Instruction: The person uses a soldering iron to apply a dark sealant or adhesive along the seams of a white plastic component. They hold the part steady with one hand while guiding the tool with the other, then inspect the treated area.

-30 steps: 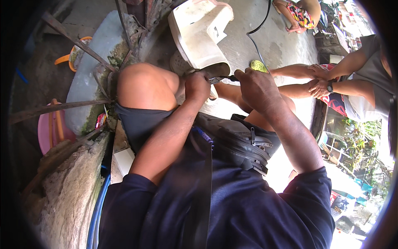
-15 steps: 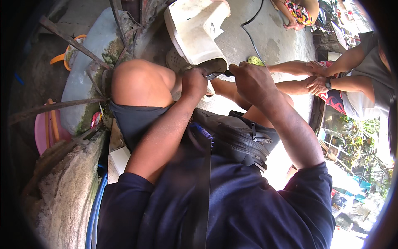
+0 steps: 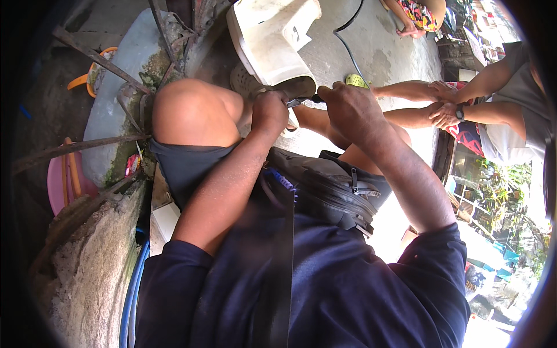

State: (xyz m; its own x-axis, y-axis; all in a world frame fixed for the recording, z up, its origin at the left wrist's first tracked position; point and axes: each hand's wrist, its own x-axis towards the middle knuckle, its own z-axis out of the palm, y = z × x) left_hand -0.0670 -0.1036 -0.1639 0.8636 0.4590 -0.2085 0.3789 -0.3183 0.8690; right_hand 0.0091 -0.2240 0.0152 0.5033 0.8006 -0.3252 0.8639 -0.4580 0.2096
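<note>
1. Head view: holding a small dark piece (image 3: 318,98) in the right hand (image 3: 351,110), with fingers curled tightly, and gripping a shiny metallic piece (image 3: 296,102) in the left hand (image 3: 270,113), likewise curled nearly into a fist.
2. Located in the narrow gap between the two hands, right by the shadowed hollow end of a white plastic object (image 3: 272,43).
3. Lined up roughly left to right, with the long axis crossing from hand to hand and rising slightly toward the right; dark at the right-hand end, bright at the left.
4. Hidden at both outer ends by the fingers; too small and blurred to identify by kind, or to tell whether joined or touching the white plastic object.
5. Looking slim throughout: glossy silver-grey on the left, black on the right.
6. Showing beyond the right hand: a lime-green clog (image 3: 355,80) and, reaching down toward it, a dark cable (image 3: 336,32).
</note>
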